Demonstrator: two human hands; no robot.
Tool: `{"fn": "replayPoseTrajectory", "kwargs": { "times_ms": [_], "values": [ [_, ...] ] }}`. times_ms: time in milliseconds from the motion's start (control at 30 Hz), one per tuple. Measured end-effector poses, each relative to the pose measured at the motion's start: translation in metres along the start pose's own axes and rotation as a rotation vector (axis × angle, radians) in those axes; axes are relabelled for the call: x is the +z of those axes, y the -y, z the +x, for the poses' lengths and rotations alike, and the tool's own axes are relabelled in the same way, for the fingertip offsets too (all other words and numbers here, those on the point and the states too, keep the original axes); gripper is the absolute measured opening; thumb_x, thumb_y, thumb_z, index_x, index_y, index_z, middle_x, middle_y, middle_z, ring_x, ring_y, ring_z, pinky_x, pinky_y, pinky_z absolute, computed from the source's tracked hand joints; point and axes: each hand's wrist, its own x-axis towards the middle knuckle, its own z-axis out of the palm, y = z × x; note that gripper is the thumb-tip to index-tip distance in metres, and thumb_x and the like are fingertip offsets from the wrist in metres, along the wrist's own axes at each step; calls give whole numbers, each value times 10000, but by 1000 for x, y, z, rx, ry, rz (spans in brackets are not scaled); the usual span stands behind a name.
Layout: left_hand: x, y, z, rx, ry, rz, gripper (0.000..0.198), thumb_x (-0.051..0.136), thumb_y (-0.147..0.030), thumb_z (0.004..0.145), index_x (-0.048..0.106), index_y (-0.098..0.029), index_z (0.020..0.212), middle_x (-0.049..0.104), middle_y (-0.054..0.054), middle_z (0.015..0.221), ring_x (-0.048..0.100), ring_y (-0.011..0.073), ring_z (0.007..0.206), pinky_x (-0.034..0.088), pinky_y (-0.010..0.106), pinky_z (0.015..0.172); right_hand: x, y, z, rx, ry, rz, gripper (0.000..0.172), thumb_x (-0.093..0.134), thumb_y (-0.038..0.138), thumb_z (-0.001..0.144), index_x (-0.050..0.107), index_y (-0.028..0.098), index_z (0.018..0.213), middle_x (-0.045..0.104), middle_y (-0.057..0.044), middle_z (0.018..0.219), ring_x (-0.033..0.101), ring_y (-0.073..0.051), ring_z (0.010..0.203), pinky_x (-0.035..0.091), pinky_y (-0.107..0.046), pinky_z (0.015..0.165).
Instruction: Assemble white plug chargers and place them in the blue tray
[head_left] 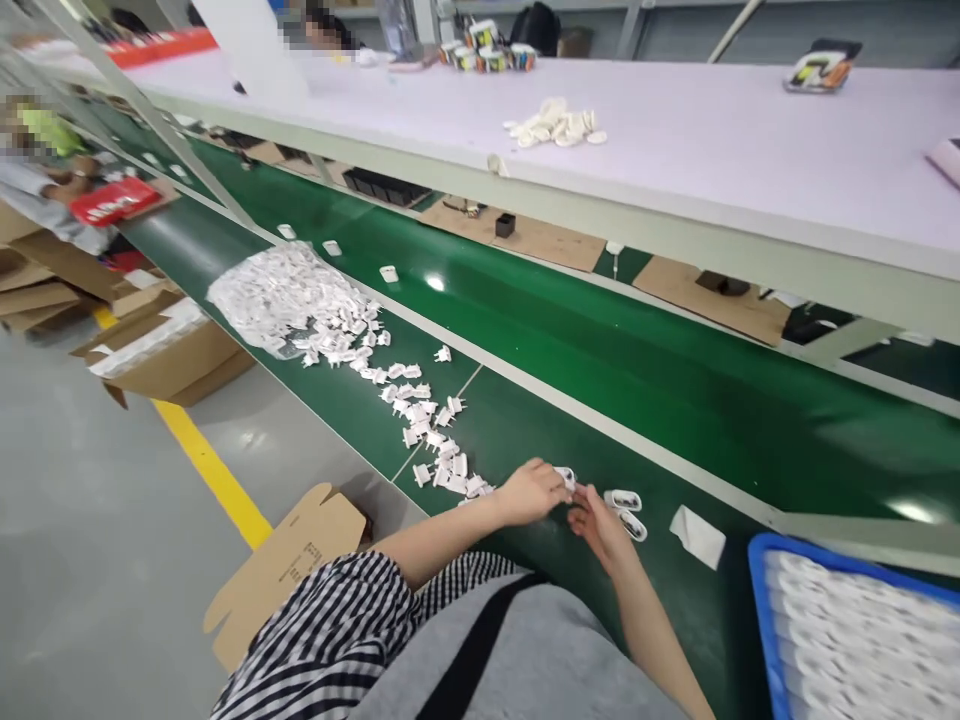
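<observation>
My left hand (pixel 534 492) is closed on a small white oval plastic housing (pixel 566 477), pinched at its fingertips. My right hand (pixel 598 527) meets it from the other side, thumb and forefinger at the housing's near edge and the other fingers loosely curled. Just right of my right hand lie two similar white oval housings (pixel 623 499) with darker parts showing inside. To the left of my left hand, loose white plug pieces with prongs (pixel 442 450) trail along the green bench, leading back to a heaped clear plastic bag (pixel 274 290) of them.
At the right stands a blue-rimmed tray (pixel 765 600) filled with white pieces. A white scrap (pixel 697 537) lies before it. Beyond the bench runs a green conveyor (pixel 525 330) under a raised shelf (pixel 675 130). Cardboard boxes (pixel 176 360) stand at left, near a co-worker (pixel 45 190).
</observation>
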Motion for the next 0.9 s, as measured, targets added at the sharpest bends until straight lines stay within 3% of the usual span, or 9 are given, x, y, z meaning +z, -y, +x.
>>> {"fn": "replayPoseTrajectory", "kwargs": {
  "times_ms": [67, 133, 233, 333, 400, 500, 633, 767, 900],
  "values": [
    [8, -29, -2, 118, -5, -58, 192, 354, -178, 764, 546, -179, 762, 534, 22, 767, 447, 118, 780, 330, 261, 731, 0, -5, 4, 67, 85, 67, 282, 566, 428, 542, 526, 171, 651, 450, 54, 462, 390, -50, 362, 303, -172, 323],
    [12, -40, -5, 96, -9, -121, 169, 376, -168, 748, 544, -178, 758, 534, 21, 785, 448, 119, 794, 334, 259, 733, -8, -10, 6, 110, 135, 70, 250, 615, 372, 505, 530, 164, 615, 441, 62, 445, 404, -46, 376, 334, -171, 355],
    [15, -30, -9, -210, -21, -218, 188, 463, -198, 685, 518, -175, 863, 511, 31, 879, 445, 141, 849, 347, 266, 751, -23, -14, 10, 73, 115, 48, 271, 651, 340, 446, 540, 174, 629, 541, 22, 601, 515, -94, 548, 422, -223, 511],
    [26, -15, -11, -634, 64, -319, 306, 546, -231, 598, 504, -157, 892, 492, 40, 896, 468, 163, 834, 375, 269, 731, -34, -17, 19, -138, -28, -58, 274, 638, 359, 443, 551, 193, 643, 559, -6, 741, 526, -147, 724, 423, -287, 646],
    [37, -12, -11, -745, 129, -400, 316, 566, -233, 574, 508, -168, 878, 492, 30, 888, 488, 156, 801, 388, 259, 714, -38, -20, 27, -292, -157, -227, 269, 624, 366, 454, 571, 196, 655, 548, -25, 781, 508, -167, 764, 414, -311, 671],
    [55, -16, -8, -793, 52, -481, 336, 552, -222, 589, 478, -186, 914, 469, 20, 944, 495, 137, 801, 399, 243, 699, -41, -26, 34, -429, -266, -453, 252, 582, 370, 508, 588, 191, 684, 536, -44, 783, 507, -172, 724, 422, -327, 650],
    [67, -21, 4, -860, -113, -549, 464, 564, -223, 576, 403, -170, 1008, 423, 43, 1039, 506, 103, 712, 421, 232, 634, -39, -27, 37, -573, -297, -618, 217, 477, 340, 621, 578, 191, 742, 534, -61, 853, 515, -170, 749, 431, -324, 665],
    [68, -14, 17, -760, -113, -656, 353, 513, -180, 624, 447, -180, 971, 470, 19, 1026, 494, 55, 592, 421, 207, 632, -26, -21, 43, -675, -202, -908, 200, 397, 235, 681, 560, 207, 794, 535, -49, 953, 484, -167, 884, 387, -328, 774],
    [66, -7, 22, -783, -67, -692, 358, 474, -178, 658, 434, -160, 1014, 561, 8, 850, 518, 73, 604, 421, 202, 633, -12, -13, 48, -648, -112, -1204, 241, 346, 141, 704, 536, 192, 843, 539, -52, 980, 452, -155, 937, 364, -299, 798]
  ]
}}
